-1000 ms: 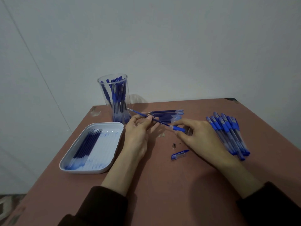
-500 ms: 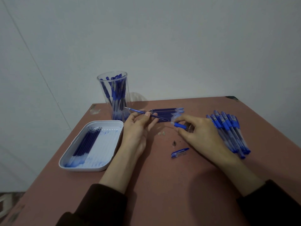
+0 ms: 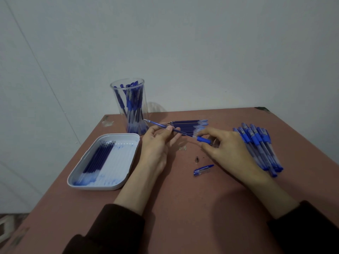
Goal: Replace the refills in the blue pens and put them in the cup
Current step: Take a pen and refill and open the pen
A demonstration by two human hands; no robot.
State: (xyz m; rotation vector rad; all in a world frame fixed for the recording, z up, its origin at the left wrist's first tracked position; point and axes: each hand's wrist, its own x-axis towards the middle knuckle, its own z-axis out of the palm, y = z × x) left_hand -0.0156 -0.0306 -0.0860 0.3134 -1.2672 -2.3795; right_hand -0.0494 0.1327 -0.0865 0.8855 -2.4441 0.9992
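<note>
One refill (image 3: 183, 133) in left hand (image 3: 157, 145), barrel (image 3: 203, 139) in right hand (image 3: 231, 150); print unreadable.

You have one view, from the camera on your head. It looks forward and down across the reddish table (image 3: 183, 208), near enough that your dark sleeves (image 3: 110, 231) fill the bottom edge. The far table edge sits about halfway up; the pale wall (image 3: 183, 52) takes the upper half. Your left hand (image 3: 157, 143), pinching a refill (image 3: 156, 123), and your right hand (image 3: 229, 149), holding a pen barrel (image 3: 203, 140), meet near the centre. The wide lens splays the table's sides outward.
</note>
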